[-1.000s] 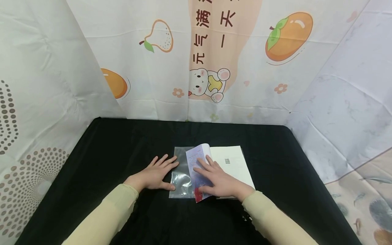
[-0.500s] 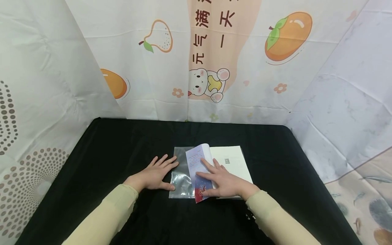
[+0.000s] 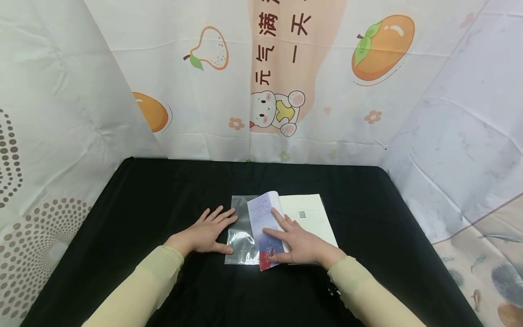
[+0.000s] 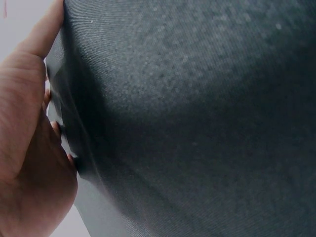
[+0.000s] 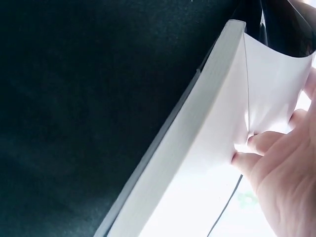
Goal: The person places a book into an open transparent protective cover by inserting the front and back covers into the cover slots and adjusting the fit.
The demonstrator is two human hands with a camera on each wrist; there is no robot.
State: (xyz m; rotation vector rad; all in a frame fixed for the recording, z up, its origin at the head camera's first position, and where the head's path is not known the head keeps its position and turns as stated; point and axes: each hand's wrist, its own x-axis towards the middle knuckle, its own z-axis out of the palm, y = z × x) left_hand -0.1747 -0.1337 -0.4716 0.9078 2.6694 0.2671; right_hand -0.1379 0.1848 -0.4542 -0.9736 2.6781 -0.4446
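A thick book (image 3: 314, 227) lies on the black cloth, showing a white page with a small square code. Its purple-blue cover (image 3: 265, 222), red at the near corner, is folded over to the left. A clear plastic sleeve (image 3: 244, 245) sticks out left of that cover. My left hand (image 3: 206, 234) lies flat with spread fingers, fingertips at the sleeve's left edge; its wrist view shows the hand (image 4: 29, 128) against dark cloth. With fingers spread, my right hand (image 3: 300, 243) rests across the cover and page. The right wrist view shows its fingertips along the fold of the book (image 5: 197, 133).
Black cloth (image 3: 171, 281) covers the table. A white curtain (image 3: 204, 104) with fruit and bear prints hangs behind it, with more pale sheets (image 3: 457, 118) at the sides.
My right hand has slid slightly right across the cover, uncovering more of its red corner. My left hand, the book and the sleeve stay put.
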